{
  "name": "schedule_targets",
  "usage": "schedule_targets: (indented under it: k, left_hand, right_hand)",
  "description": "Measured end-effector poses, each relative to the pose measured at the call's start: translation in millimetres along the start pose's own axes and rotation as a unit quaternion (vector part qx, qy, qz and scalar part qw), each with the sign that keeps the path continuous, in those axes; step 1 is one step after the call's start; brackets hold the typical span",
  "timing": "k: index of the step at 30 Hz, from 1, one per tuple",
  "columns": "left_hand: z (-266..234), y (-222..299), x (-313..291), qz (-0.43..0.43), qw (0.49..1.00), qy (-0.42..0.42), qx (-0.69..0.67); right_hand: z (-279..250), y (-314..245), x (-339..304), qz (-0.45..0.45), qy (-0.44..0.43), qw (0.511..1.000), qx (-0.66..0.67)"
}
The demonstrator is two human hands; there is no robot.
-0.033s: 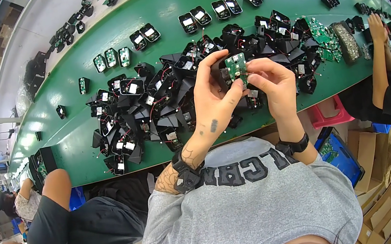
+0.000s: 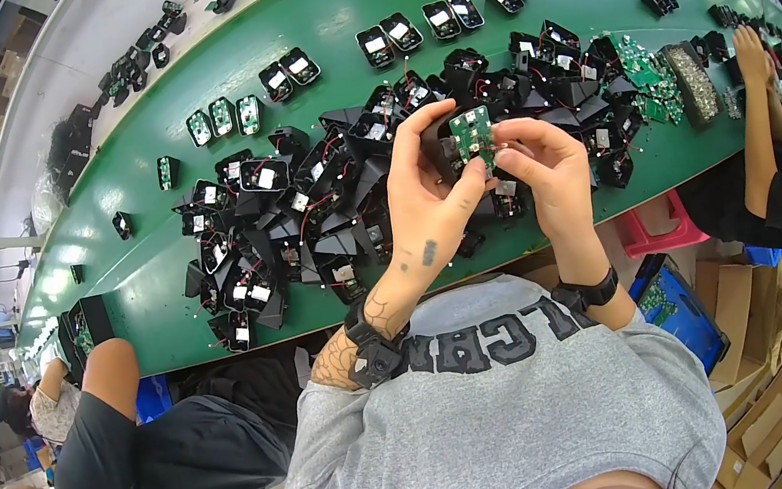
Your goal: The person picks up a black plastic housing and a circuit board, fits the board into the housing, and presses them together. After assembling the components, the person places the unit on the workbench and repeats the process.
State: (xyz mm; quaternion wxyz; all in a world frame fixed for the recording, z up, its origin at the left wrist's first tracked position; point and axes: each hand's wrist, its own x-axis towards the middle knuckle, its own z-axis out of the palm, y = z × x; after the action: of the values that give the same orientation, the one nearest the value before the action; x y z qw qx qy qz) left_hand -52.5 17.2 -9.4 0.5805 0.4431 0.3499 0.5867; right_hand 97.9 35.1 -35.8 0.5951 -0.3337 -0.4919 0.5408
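Note:
Above the heap on the table I hold a small black plastic housing (image 2: 439,148) in my left hand (image 2: 424,197), its fingers wrapped round the far side. A green circuit board (image 2: 472,131) stands up at the housing's opening, and my left thumb presses its lower edge. My right hand (image 2: 553,167) pinches at the board's right edge with thumb and forefinger; its other fingers are curled. How far the board sits inside the housing is hidden by my fingers. Beneath both hands lies a pile of black housings (image 2: 338,161) with red and black wires.
Housings with boards stand in pairs along the far side of the green table (image 2: 326,11). Loose green boards (image 2: 650,84) lie right of the pile by a metal-coloured block (image 2: 694,85). Co-workers sit at left and right. A pink stool (image 2: 663,226) and blue crate (image 2: 689,311) are below right.

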Motion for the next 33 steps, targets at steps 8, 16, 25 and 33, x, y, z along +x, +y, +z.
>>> schedule_targets:
  k: [8,16,25,33]
  left_hand:
    - [-4,-8,-1,0.073,0.993,0.033,0.082]
    - [-8,-17,3,0.100,0.982,0.060,0.151]
    - [-15,-18,1,0.188,0.950,0.083,0.235]
    - [-19,-14,1,0.218,0.929,0.089,0.287]
  right_hand:
    - [-5,14,-2,0.157,0.002,0.972,0.174]
    - [17,6,1,-0.061,-0.023,0.996,0.063]
    - [19,-13,1,0.089,-0.010,0.996,0.011]
    - [20,-13,2,0.106,-0.027,0.994,-0.001]
